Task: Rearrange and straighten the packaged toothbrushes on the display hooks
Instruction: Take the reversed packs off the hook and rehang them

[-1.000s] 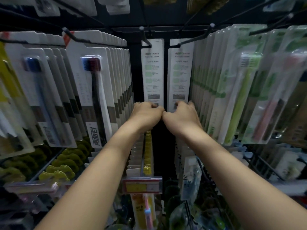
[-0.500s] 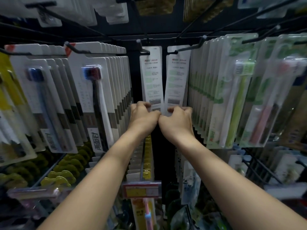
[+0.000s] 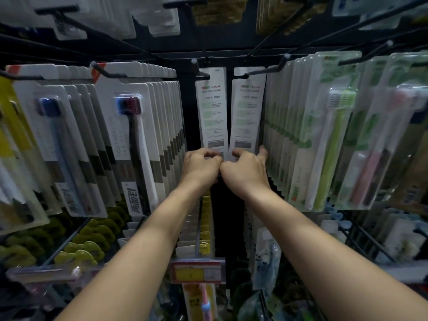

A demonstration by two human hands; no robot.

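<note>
Down low, left hand [image 3: 201,167] grips left pack [image 3: 212,112], right hand [image 3: 246,169] grips right pack [image 3: 247,114] — fingertips hidden

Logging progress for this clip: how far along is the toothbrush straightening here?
Done: the black-and-white packs at left and the green packs at right hang in even rows. In hand: left hand and right hand each grip the bottom of a back-facing pack, left pack and right pack. Left: those two splay apart at the top.

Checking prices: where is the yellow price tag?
In the head view, the yellow price tag sits low centre, at a hook's front end, between the forearms, below the left hand.
</note>
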